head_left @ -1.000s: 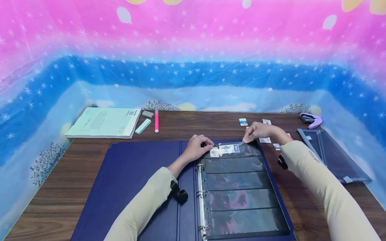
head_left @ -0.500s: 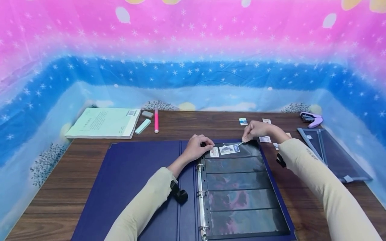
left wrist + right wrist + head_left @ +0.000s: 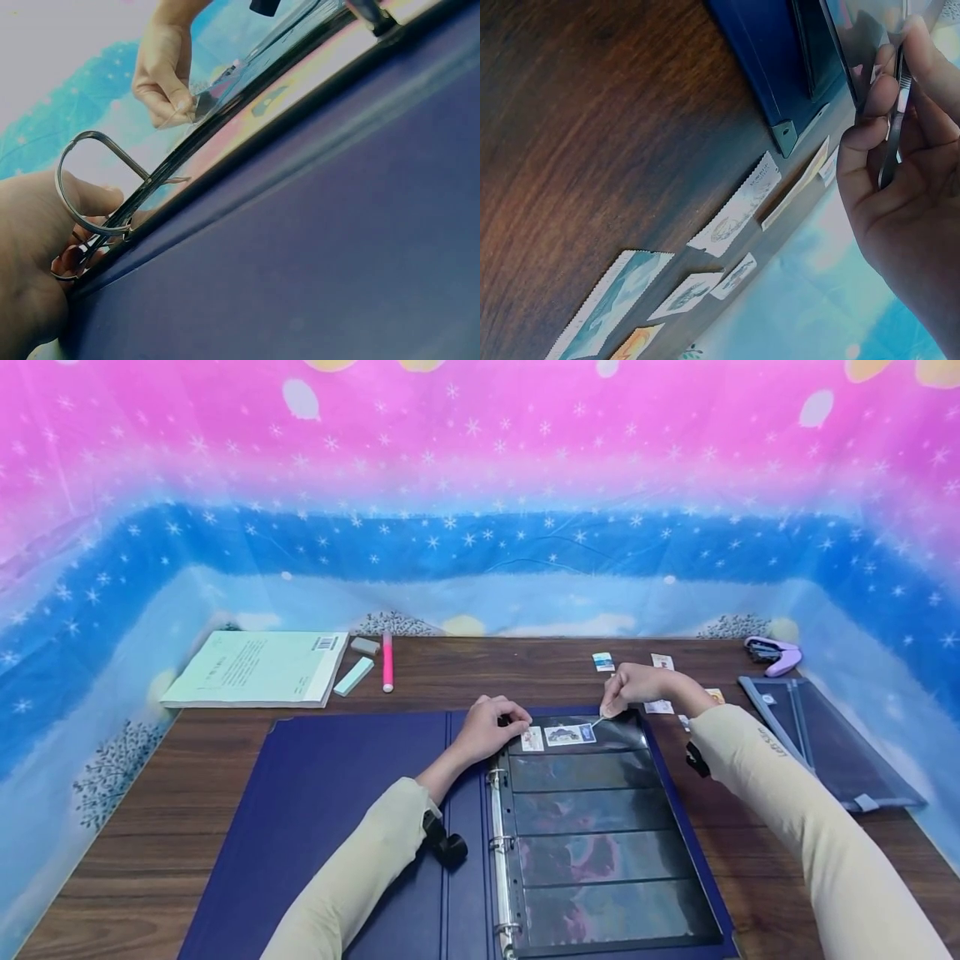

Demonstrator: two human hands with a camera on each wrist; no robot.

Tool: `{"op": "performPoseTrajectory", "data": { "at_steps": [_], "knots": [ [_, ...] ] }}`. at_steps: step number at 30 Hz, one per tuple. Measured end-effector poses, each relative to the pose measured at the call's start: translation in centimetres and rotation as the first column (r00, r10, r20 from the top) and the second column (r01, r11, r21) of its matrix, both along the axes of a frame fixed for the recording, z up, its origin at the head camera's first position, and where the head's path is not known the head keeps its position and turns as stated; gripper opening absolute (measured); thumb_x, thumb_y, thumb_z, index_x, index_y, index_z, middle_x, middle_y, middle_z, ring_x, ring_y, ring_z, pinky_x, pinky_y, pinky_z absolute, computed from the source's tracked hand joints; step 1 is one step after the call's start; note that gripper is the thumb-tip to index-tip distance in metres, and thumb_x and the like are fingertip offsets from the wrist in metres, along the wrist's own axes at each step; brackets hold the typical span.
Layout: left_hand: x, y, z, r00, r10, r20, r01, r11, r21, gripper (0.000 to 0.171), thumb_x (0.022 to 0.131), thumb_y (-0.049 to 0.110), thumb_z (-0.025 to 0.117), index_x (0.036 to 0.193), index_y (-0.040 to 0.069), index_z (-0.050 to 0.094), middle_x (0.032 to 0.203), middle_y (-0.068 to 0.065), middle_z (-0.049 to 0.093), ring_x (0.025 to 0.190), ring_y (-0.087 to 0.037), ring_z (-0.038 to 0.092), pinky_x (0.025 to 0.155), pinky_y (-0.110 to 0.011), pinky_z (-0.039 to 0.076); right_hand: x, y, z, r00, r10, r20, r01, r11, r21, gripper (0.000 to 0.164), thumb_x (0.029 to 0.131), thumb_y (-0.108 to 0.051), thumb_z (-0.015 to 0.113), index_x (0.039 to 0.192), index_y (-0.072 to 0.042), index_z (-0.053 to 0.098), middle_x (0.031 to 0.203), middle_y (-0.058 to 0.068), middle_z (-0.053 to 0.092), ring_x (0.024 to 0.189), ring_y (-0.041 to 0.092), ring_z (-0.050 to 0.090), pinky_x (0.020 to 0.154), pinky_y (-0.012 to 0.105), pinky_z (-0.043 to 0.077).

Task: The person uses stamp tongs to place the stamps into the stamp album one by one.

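Observation:
A navy ring binder (image 3: 322, 760) lies open, a black stamp page (image 3: 592, 811) with clear pocket strips on its rings. In the top strip are a small stamp (image 3: 532, 741) and, to its right, a wider bluish stamp (image 3: 568, 735). My left hand (image 3: 489, 728) pinches the page's top left edge beside the upper ring (image 3: 64, 180). My right hand (image 3: 636, 687) grips metal tweezers (image 3: 890, 154) at the page's top right. Their thin tip meets the wide stamp's right end; whether it clasps the stamp I cannot tell. In the right wrist view, fingers also touch the clear film.
Several loose stamps (image 3: 739, 206) lie on the wooden table right of and beyond the binder. A mesh zip pouch (image 3: 840, 743) and a purple stapler (image 3: 776, 655) are at right. At back left are a pale green book (image 3: 255, 668), an eraser (image 3: 354, 677) and a pink marker (image 3: 387, 662).
The wide stamp has shifted slightly and now sits level and flat in the top strip, apart from the small one. My right hand has edged left; my left hand stays put.

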State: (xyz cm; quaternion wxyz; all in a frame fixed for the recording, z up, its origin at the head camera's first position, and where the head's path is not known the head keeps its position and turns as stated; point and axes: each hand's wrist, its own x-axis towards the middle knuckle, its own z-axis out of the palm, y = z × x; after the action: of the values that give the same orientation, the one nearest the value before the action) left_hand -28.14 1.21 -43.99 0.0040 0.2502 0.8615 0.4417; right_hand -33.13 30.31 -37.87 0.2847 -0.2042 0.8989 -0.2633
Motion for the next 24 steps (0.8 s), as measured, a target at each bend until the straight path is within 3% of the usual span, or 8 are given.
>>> {"op": "performPoseTrajectory", "data": {
  "at_steps": [8,15,20,24],
  "knots": [
    [0.2,-0.1,0.2,1.000,-0.002,-0.013,0.002,1.000,-0.002,0.008,0.086,0.017,0.065,0.090,0.012,0.071,0.082,-0.002,0.063,0.083,-0.016,0.047,0.081,-0.031,0.037,0.2,0.1,0.0,1.000,0.030,0.003,-0.030,0.999,-0.028,0.021,0.082,-0.016,0.069,0.092,0.002,0.073,0.087,0.007,0.068,0.075,0.008,0.056,0.072,0.027,0.045],
    [0.5,0.2,0.1,0.999,0.027,-0.038,-0.027,1.000,-0.009,0.008,0.085,0.015,0.066,0.090,0.011,0.070,0.079,-0.003,0.063,0.080,-0.016,0.045,0.080,-0.030,0.034,0.3,0.5,-0.3,0.998,0.063,0.005,-0.062,0.995,-0.073,0.022,0.084,-0.012,0.067,0.097,0.005,0.071,0.094,0.019,0.068,0.079,0.004,0.058,0.075,0.023,0.046],
    [0.7,0.4,0.2,0.997,0.058,-0.045,-0.059,0.998,-0.020,0.008,0.083,0.015,0.067,0.088,0.010,0.072,0.080,-0.004,0.064,0.081,-0.018,0.045,0.082,-0.034,0.034,0.2,0.7,0.0,0.997,0.080,0.009,-0.079,0.995,-0.060,0.024,0.084,-0.012,0.067,0.101,0.004,0.070,0.097,0.020,0.068,0.081,0.003,0.058,0.076,0.022,0.046],
    [0.7,0.5,0.3,0.996,0.073,-0.052,-0.074,0.997,-0.036,0.008,0.083,0.015,0.068,0.088,0.011,0.073,0.081,-0.004,0.065,0.081,-0.018,0.045,0.082,-0.034,0.034,0.3,1.0,0.4,0.999,0.040,-0.012,-0.041,0.999,-0.018,0.027,0.084,-0.017,0.067,0.105,0.000,0.070,0.108,0.020,0.067,0.102,0.023,0.062,0.088,0.033,0.048]
  ]
}}
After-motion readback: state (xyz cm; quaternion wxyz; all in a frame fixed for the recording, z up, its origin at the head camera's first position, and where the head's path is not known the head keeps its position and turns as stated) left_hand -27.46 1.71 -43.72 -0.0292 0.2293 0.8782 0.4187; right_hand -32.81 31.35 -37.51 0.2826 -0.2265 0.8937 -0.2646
